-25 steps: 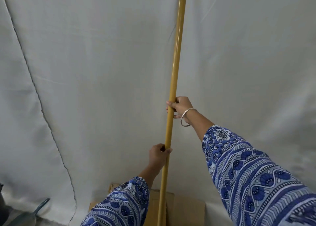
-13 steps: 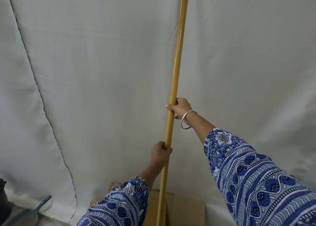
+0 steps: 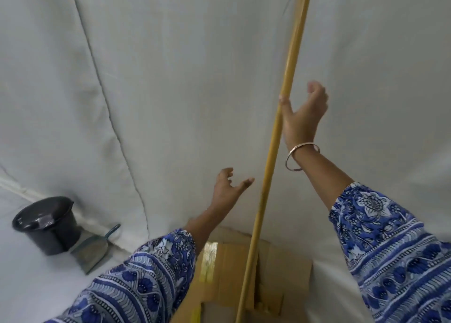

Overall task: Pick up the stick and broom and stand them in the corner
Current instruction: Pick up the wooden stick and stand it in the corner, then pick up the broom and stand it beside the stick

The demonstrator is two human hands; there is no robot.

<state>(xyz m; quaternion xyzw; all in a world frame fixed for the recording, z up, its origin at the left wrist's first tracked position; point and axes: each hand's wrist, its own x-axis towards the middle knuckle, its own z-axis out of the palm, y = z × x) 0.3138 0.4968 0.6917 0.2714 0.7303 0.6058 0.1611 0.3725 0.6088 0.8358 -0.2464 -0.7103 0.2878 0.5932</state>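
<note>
A long yellow stick [image 3: 289,68] stands nearly upright, leaning against the white cloth backdrop, with its lower end down by a cardboard box. My right hand [image 3: 302,114] is open just to the right of the stick, the thumb touching its side and the fingers spread off it. My left hand [image 3: 227,188] is open to the left of the stick, apart from it, with fingers curled loosely. No broom is in view.
A flattened cardboard box [image 3: 234,274] lies at the foot of the stick. At the lower left a black bucket [image 3: 46,225] stands by the cloth wall, with a grey-green dustpan [image 3: 94,249] next to it. White cloth [image 3: 170,78] covers wall and floor.
Both hands have let go of the stick and opened. The left hand moved off to the left. The view tilted, bringing the bucket and dustpan into sight.
</note>
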